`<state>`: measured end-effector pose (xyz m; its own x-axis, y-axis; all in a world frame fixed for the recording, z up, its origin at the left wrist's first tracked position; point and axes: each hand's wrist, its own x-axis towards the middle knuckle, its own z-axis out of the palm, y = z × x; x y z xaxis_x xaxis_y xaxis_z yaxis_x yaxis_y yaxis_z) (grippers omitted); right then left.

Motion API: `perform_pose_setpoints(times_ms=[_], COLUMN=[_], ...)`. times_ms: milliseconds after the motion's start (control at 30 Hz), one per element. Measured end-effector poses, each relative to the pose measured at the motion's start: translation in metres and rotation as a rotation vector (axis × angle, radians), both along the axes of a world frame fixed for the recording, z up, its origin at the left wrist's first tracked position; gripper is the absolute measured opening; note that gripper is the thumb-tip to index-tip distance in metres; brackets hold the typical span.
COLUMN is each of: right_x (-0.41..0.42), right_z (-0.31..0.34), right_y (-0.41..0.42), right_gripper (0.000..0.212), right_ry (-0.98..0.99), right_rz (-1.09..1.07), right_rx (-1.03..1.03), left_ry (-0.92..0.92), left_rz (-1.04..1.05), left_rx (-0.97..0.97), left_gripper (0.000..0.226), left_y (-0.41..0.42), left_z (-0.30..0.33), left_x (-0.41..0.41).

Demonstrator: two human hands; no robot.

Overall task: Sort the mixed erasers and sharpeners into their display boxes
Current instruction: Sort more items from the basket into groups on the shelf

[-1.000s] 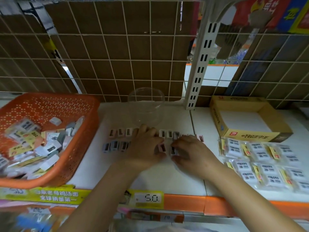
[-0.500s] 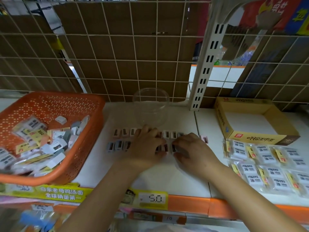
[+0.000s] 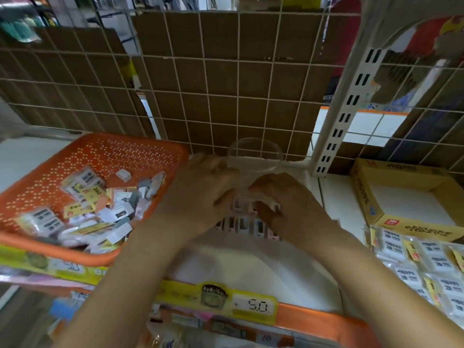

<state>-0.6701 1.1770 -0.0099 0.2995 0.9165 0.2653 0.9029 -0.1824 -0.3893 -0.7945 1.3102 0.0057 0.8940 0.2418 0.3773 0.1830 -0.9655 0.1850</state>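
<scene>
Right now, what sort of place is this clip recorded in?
Most likely a retail shop aisle, probably stationery. A price tag reading 5.0 sits on the shelf edge, a slotted shelf upright stands against a wire grid back panel, and rows of packaged erasers lie beside a yellow display box.

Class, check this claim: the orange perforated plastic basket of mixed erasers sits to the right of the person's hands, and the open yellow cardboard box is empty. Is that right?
One error. The head view shows the orange perforated plastic basket left of the hands, not right. The open yellow cardboard box is indeed empty.
</scene>
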Motion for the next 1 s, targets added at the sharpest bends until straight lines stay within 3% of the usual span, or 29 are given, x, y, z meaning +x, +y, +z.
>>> perform_pose_setpoints(times_ms=[100, 233, 433, 500, 633, 733, 867, 1000], right_x=[-0.015, -0.039, -0.068, -0.075, -0.081, -0.083, -0.086, -0.088], right_z=[0.011, 0.022, 0.019, 0.019, 0.013, 0.007, -0.010, -0.019], right_y=[0.031, 0.072, 0.142, 0.167, 0.215, 0.239, 0.267, 0.269], right_gripper=[0.029, 0.018, 0.030, 0.034, 0.044, 0.046, 0.049, 0.050], right_ry=[-0.015, -0.031, 0.042, 0.007, -0.002, 0.015, 0.095, 0.129], right_rz=[0.073, 0.200, 0.251, 0.246, 0.196, 0.168, 0.116, 0.093], right_rx=[0.037, 0.088, 0.073, 0.001, -0.249, -0.420, -0.531, -0.538], left_ry=[-0.050, 0.001, -0.049, -0.027, 0.078, 0.198, 0.433, 0.475], left_rz=[0.117, 0.282, 0.422, 0.481, 0.549, 0.576, 0.636, 0.527], left_rx=[0.083, 0.021, -0.062, -0.102, -0.149, -0.142, -0.253, -0.285], left_gripper=[0.038, 0.043, 0.051, 0.057, 0.036, 0.040, 0.049, 0.048], left_y=[0.019, 0.048, 0.086, 0.105, 0.143, 0.171, 0.222, 0.239], left_z=[0.008, 0.008, 0.000, -0.004, -0.008, -0.015, -0.043, -0.053], left_x=[-0.028, -0.071, -0.125, -0.135, -0.139, -0.125, -0.098, -0.078])
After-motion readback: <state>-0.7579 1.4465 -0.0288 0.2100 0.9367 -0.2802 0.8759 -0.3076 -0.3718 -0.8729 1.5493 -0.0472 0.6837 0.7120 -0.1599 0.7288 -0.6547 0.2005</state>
